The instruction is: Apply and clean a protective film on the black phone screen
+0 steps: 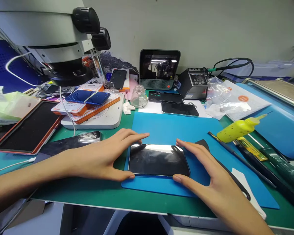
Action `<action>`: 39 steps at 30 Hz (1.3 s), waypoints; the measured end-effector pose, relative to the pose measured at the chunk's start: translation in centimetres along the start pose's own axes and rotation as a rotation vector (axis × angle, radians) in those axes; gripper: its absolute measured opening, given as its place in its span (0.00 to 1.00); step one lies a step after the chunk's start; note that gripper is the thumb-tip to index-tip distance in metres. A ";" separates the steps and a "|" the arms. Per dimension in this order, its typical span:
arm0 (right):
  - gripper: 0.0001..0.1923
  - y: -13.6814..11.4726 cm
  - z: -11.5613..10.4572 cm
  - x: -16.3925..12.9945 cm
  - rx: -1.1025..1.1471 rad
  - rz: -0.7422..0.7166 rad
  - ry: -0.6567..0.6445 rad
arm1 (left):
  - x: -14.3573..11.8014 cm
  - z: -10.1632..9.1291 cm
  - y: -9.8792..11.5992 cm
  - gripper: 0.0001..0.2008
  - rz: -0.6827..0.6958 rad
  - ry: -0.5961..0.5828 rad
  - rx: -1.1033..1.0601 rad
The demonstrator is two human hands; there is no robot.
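Grip spread, left hand (98, 160) and right hand (221, 179) frame the phone (159, 160); whether pinching, I cannot tell. Positioning seems the step; next calls for even contact.

Mid-frame, a phone (159, 161) lies on the mat (171, 125) between your left hand (104, 158) and right hand (218, 182); a microscope (51, 29) occupies the upper left; a bottle (237, 130) lies at right; a screen (159, 65) stands upper centre.

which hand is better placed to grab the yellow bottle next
The right hand, I'd judge: it's at the right end of the phone between both hands, nearer the yellow bottle. The left hand is at the phone's opposite end, farther away.
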State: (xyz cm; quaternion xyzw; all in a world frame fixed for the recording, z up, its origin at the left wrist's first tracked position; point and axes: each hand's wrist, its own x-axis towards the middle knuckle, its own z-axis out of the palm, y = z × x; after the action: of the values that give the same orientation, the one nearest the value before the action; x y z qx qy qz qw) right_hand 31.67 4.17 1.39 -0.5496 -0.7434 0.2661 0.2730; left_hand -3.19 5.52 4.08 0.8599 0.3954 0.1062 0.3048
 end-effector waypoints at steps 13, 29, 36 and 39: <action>0.35 -0.3 -0.1 0.4 -0.007 0.026 -0.001 | 0.1 -0.6 0.0 0.53 -0.032 0.037 -0.054; 0.35 -0.1 0.1 0.3 -0.038 -0.017 -0.003 | 0.2 -0.9 -0.5 0.57 0.019 0.025 -0.051; 0.36 -0.2 0.0 0.2 -0.041 -0.009 0.005 | 0.2 -1.4 -0.2 0.40 -0.019 0.017 -0.110; 0.35 -0.3 0.0 0.2 -0.037 -0.011 0.001 | 0.3 -1.4 -0.3 0.39 -0.001 0.015 -0.091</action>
State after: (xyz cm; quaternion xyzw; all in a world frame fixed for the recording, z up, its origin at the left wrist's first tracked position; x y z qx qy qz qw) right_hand 31.48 4.27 1.61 -0.5505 -0.7511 0.2505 0.2647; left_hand -3.79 6.52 5.00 0.8440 0.3929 0.1303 0.3409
